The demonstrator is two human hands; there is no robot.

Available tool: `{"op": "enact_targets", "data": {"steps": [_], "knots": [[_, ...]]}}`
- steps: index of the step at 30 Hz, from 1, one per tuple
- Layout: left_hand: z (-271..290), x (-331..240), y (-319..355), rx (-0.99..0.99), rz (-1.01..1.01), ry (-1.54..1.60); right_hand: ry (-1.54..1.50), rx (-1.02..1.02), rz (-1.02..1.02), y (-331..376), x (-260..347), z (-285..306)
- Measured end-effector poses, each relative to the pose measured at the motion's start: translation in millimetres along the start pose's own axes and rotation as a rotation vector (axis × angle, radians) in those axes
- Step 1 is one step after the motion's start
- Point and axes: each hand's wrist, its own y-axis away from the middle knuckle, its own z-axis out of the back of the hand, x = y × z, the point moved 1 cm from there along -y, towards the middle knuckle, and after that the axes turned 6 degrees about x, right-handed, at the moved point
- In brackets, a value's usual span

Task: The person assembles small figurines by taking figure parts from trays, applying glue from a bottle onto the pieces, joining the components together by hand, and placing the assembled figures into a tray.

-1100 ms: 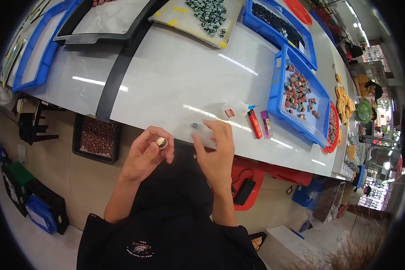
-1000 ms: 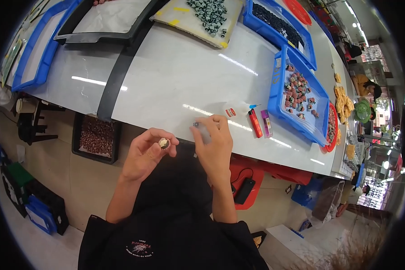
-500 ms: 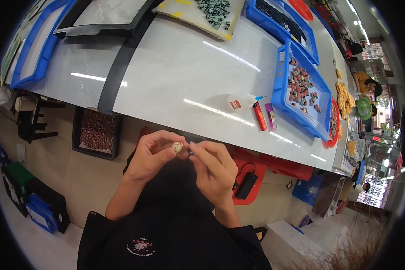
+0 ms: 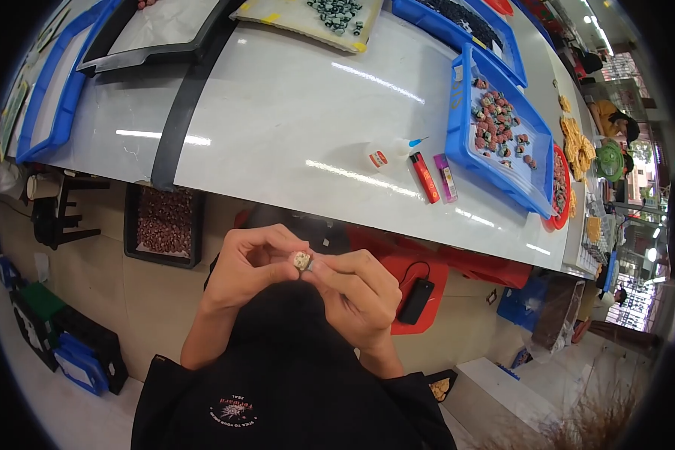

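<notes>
Over my lap, in front of the table edge, my left hand [image 4: 251,268] pinches a small cream piece with dark specks [image 4: 301,260] between thumb and fingertips. My right hand [image 4: 358,289] is closed, its thumb and forefinger meeting at the right side of that piece. A tiny grey-blue piece [image 4: 312,265] shows at the right fingertips, touching the cream one; most of it is hidden. Nearest on the white table [image 4: 277,112] are a small white glue bottle [image 4: 377,158] with a blue tip, a red lighter [image 4: 424,178] and a purple lighter [image 4: 447,178].
At the right a blue tray [image 4: 453,135] holds several pink-and-dark small figures; a second blue tray [image 4: 519,71] with dark pieces lies behind it. A board [image 4: 277,16] bears green-and-white pieces. A black bin [image 4: 196,232] of brown pieces and a red stool [image 4: 435,300] with a black phone-like device [image 4: 418,301] are below.
My right fingers have come left to the cream piece, bringing the tiny grey-blue piece against it. The view has shifted slightly.
</notes>
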Motion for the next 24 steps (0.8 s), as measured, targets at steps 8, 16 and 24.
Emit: {"op": "enact_targets", "data": {"steps": [8,16,24], "knots": [[-11,-9,4,0.005,-0.009,-0.19,-0.26,0.041,-0.097,9,-9,8],[-42,-10,0,0.014,0.057,-0.236,-0.646,0.204,-0.255,9,-28,24],[-44,2,7,-0.012,-0.033,-0.345,-0.571,0.237,-0.251,15,-24,29]]}}
